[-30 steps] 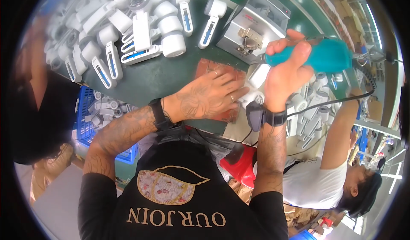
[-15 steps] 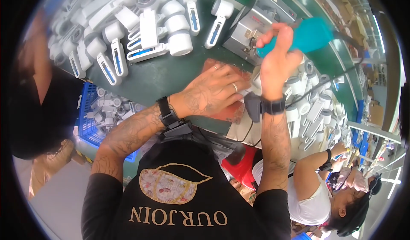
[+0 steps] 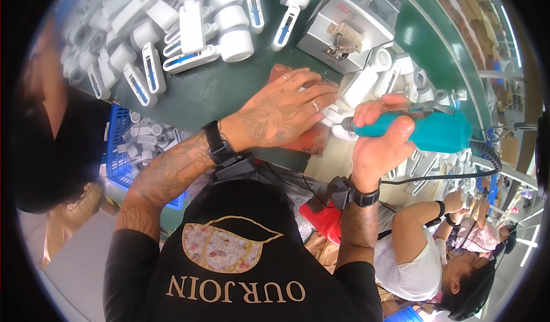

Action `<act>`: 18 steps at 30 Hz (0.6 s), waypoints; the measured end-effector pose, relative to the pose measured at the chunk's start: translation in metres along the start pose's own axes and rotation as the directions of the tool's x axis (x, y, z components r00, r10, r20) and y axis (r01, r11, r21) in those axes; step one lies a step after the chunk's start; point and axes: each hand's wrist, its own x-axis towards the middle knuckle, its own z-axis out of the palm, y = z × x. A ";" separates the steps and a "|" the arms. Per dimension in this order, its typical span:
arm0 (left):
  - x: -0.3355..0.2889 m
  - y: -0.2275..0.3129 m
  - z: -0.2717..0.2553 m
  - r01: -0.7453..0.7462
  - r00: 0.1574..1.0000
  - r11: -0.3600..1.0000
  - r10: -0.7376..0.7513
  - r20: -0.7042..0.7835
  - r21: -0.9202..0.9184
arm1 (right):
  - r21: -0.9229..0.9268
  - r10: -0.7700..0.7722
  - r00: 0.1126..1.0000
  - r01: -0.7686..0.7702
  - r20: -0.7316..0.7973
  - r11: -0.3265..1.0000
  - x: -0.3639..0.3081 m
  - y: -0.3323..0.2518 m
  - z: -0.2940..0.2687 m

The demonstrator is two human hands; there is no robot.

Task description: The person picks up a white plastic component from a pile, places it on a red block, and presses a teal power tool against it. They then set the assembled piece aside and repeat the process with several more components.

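Note:
My right hand (image 3: 378, 150) is closed round a teal electric screwdriver (image 3: 429, 130), which lies nearly level with its bit pointing left. The tip meets, or nearly meets, a white plastic part (image 3: 331, 116) beside my left fingertips. Over a reddish-brown pad (image 3: 309, 141), my left hand (image 3: 283, 110) bends its fingers down on that part, hiding most of it. Ahead of both hands stands a grey metal screw feeder (image 3: 338, 24) with a small bracket mechanism on its front.
White fan-like units with blue-slotted handles (image 3: 235, 44) are heaped at the far left; more units (image 3: 364, 87) lie right of the pad. A blue crate (image 3: 120, 170) of white parts stands lower left. A black cable (image 3: 441, 178) trails from the screwdriver. Other people are on both sides.
My right hand has brought the screwdriver from the screw feeder down and nearer, to the part under my left hand. The left hand stays over the pad.

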 end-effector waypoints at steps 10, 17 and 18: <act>0.000 0.001 0.002 -0.005 1.000 1.000 0.006 -0.010 0.004 | 0.034 0.023 0.999 -0.024 0.026 0.999 -0.009 0.016 0.000; 0.005 0.001 -0.001 0.040 0.999 0.999 -0.040 -0.013 -0.016 | 0.068 0.021 0.999 -0.024 0.034 0.997 -0.008 0.017 0.003; 0.004 0.001 -0.001 0.053 0.996 0.998 -0.054 -0.067 -0.018 | 0.079 0.039 0.998 -0.042 0.044 0.996 -0.008 0.016 0.004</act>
